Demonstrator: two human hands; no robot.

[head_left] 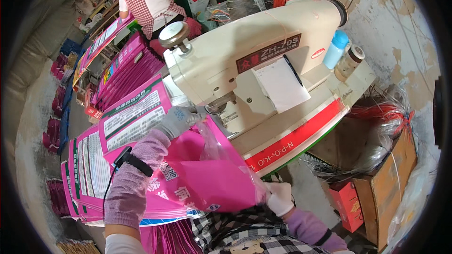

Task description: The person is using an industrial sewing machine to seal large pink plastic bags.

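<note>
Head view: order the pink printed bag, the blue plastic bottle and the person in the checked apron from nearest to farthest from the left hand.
1. Pink printed bag: under the left hand, touching it.
2. Blue plastic bottle: right, on the sewing machine.
3. Person in the checked apron: far, upper left.

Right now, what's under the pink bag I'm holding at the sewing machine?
Under the pink bag lies a stack of flat pink bags at the left and checked clothing below. The bag hides whatever lies directly beneath it.

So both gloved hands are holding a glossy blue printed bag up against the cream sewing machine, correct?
Not quite: the head view shows the glossy printed bag is pink, not blue. The gloved left hand and gloved right hand do hold it against the cream sewing machine.
</note>
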